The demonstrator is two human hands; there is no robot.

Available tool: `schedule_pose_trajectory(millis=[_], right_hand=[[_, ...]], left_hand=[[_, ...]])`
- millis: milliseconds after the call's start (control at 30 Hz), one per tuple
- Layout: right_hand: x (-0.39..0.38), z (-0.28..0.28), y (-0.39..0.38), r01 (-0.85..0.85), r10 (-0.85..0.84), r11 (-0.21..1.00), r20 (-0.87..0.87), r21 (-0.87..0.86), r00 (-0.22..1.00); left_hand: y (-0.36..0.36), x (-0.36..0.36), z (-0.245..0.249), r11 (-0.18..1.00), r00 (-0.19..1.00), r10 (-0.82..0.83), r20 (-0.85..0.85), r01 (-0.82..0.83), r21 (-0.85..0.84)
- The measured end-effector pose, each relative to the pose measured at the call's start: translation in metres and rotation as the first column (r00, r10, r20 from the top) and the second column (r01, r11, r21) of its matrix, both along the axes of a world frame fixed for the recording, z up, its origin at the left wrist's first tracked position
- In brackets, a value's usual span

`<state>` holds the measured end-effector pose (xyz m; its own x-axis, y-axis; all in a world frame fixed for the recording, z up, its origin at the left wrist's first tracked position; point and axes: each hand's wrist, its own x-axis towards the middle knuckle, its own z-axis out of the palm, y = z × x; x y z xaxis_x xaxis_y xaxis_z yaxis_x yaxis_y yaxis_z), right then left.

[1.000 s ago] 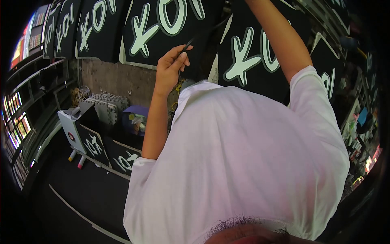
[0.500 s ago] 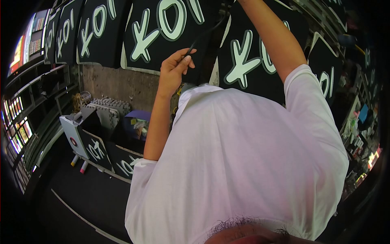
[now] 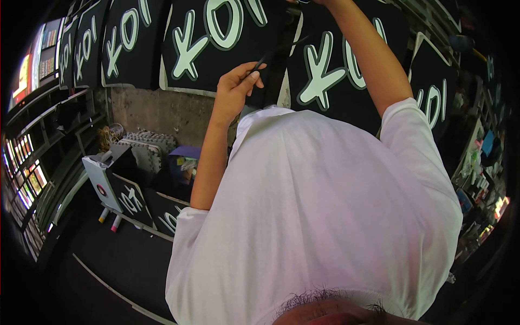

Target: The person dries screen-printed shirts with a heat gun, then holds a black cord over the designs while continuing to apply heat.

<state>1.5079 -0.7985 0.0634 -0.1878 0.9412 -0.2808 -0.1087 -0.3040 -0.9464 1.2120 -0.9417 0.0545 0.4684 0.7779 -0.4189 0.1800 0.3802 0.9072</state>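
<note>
My left hand (image 3: 241,84) is closed, thumb and fingers pinching a thin black cable-like strip (image 3: 264,58). The strip runs up and to the right from my fingertips, over the dark gap between two panels. Up at the top edge, my right hand (image 3: 324,2) is mostly cut off. A small shiny thing (image 3: 304,1) shows beside it, too little of it to name. My right forearm crosses in front of a black panel with white KOI lettering (image 3: 323,78). Behind my left hand stands another black KOI panel (image 3: 187,49).
More KOI panels (image 3: 127,38) line up to the left. Below them is a worn brown board (image 3: 146,111). Stacked grey mats (image 3: 149,143), a purple container (image 3: 187,151) and a white box (image 3: 100,184) lie at lower left. Mixed clutter (image 3: 479,162) fills the far right.
The view has shifted slightly. My right hand has come a little lower into view, with a shiny bit beside it. My left hand keeps its pinch on the strip.
</note>
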Motion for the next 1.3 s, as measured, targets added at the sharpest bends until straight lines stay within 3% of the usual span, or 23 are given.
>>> schedule_pose_trajectory(millis=[233, 367, 467, 600, 667, 900, 967, 1067, 1200, 1300], right_hand=[[0.007, 0.009, -0.054, -0.018, 0.007, 0.993, -0.093, -0.116, 0.996], [0.009, 0.002, -0.076, -0.07, 0.07, 0.998, -0.031, 0.008, 0.997], [0.011, 0.009, -0.087, -0.074, 0.07, 0.994, -0.051, -0.081, 0.996], [0.007, 0.009, -0.106, -0.058, 0.057, 0.997, -0.016, -0.055, 0.998], [0.008, 0.009, -0.112, -0.069, 0.059, 0.992, -0.095, -0.103, 0.994], [-0.004, 0.002, -0.132, -0.09, 0.09, 0.996, -0.047, -0.006, 0.995], [-0.005, 0.0, -0.136, -0.029, 0.014, 0.996, -0.17, -0.085, 0.985], [-0.013, -0.012, -0.141, -0.01, 0.009, 1.0, -0.122, -0.005, 0.992], [-0.023, -0.01, -0.15, 0.026, -0.035, 0.999, -0.191, -0.047, 0.981], [-0.028, 0.003, -0.172, 0.071, -0.067, 0.996, -0.063, 0.062, 0.996]], left_hand=[[-0.009, 0.008, 0.004, 0.998, 0.997, -0.06, -0.04, 0.059, -0.019], [-0.015, 0.009, 0.0, 0.995, 0.995, -0.095, -0.028, 0.094, -0.027], [-0.019, 0.012, -0.001, 0.993, 0.993, -0.116, -0.022, 0.115, -0.026], [-0.027, 0.01, 0.001, 0.989, 0.987, -0.151, -0.053, 0.15, -0.014], [-0.032, 0.007, 0.0, 0.989, 0.987, -0.148, -0.057, 0.148, -0.006], [-0.058, 0.002, 0.003, 0.994, 0.993, -0.104, -0.057, 0.106, 0.036], [-0.068, -0.004, 0.002, 0.996, 0.995, -0.081, -0.058, 0.084, 0.037], [-0.084, -0.012, 0.001, 0.997, 0.996, -0.072, -0.06, 0.074, 0.027], [-0.094, -0.018, 0.002, 0.996, 0.995, -0.088, -0.05, 0.089, 0.01], [-0.096, -0.02, 0.003, 0.991, 0.991, -0.134, -0.029, 0.135, 0.016]])
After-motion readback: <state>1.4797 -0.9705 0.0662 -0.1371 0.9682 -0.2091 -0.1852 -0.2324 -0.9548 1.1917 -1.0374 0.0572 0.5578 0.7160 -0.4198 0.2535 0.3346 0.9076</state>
